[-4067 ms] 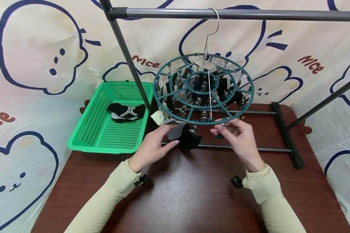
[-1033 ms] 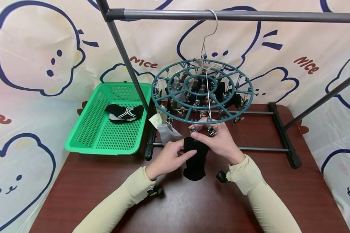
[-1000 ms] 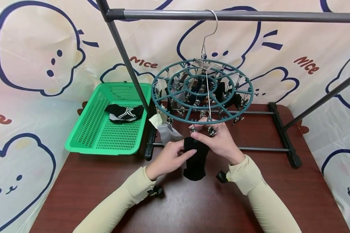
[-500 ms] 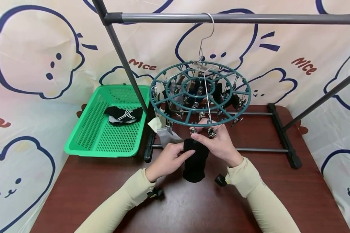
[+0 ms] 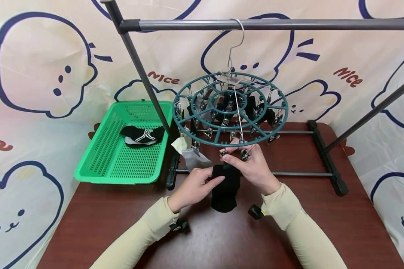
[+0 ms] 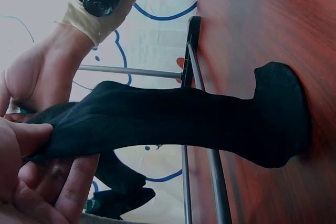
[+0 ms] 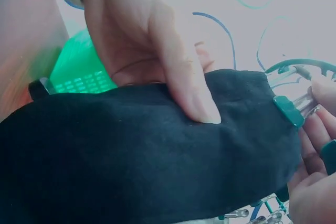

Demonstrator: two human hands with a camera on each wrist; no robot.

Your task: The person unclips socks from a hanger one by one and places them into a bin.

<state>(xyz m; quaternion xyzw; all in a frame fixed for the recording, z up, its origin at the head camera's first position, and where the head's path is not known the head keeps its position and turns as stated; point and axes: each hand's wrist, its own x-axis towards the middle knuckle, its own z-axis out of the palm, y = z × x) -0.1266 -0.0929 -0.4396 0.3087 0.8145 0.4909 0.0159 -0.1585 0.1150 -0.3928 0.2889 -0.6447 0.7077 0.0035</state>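
Observation:
A black sock [image 5: 225,190] hangs toe-down between the two hands, below the front of the round teal clip hanger [image 5: 202,140]. My left hand [image 5: 195,186] pinches the sock near its cuff, thumb on the front face, as the right wrist view shows. My right hand [image 5: 256,168] pinches a metal clip [image 7: 294,109] at the cuff; the clip's green tip overlaps the cuff's edge. Another clip [image 5: 245,154] dangles in front of the right hand's fingers. To the left, a grey sock [image 5: 196,158] hangs from the hanger beside a cream-coloured piece [image 5: 180,144].
The hanger hooks onto a grey rack bar [image 5: 188,25] and carries several dark and grey socks farther back. At the left stands a green basket [image 5: 131,175] holding a black sock with white lines [image 5: 143,135]. The rack's right foot [image 5: 326,160] rests on the brown table [image 5: 256,243].
Since the oldest frame, both hands have come together at the black sock: the left moved right and down, the right moved left. In the last second they barely move; the view tilts slightly upward.

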